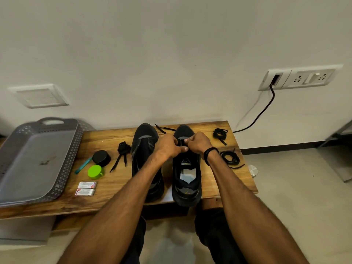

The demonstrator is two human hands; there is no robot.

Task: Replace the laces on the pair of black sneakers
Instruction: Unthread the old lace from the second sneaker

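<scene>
Lacing step in hand: left hand point(168, 147) and right hand point(198, 142), fingers curled, pinch the lace point(165, 128) at right sneaker's point(186, 195) far eyelets; next, draw both ends evenly

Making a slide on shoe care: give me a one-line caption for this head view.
Left hand and right hand grip the right sneaker's upper on a wooden bench.

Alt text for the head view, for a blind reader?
Left hand and right hand pinch a black lace over one sneaker on a wooden bench, its mate alongside. Coiled laces and a gray tray lie nearby.
</scene>
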